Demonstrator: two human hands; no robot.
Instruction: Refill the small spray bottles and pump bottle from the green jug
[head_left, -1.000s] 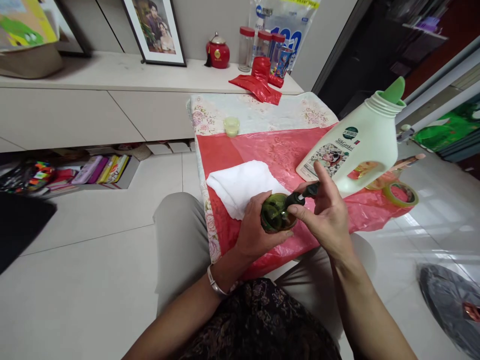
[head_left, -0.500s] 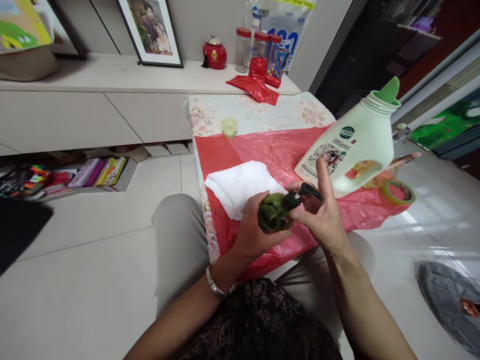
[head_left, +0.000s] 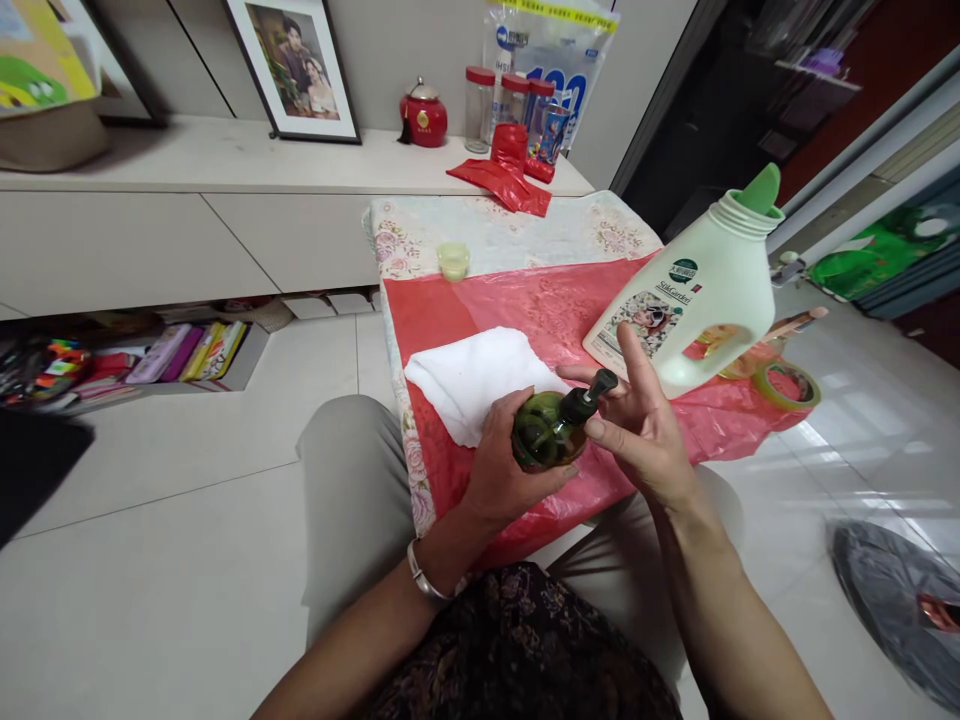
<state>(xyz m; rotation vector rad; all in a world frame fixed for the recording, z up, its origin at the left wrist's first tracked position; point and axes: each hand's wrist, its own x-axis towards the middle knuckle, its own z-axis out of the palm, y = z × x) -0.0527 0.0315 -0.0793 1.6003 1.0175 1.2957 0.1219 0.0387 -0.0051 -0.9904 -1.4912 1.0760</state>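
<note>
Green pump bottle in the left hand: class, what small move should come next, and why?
Probably a gentle turn of the black pump by its collar, to check its fit: it sits at the neck of the green pump bottle, the left hand grips the body, and the right hand is spread close by the collar.

The left hand [head_left: 501, 468] wraps around a green bottle [head_left: 541, 440], and the right hand [head_left: 646, 440] hovers with spread fingers at the bottle's black pump [head_left: 579, 404]. Beyond the bottle and to its left lies a white cloth [head_left: 480, 378]; beyond and to its right stands a large pale jug [head_left: 724, 265].
</note>
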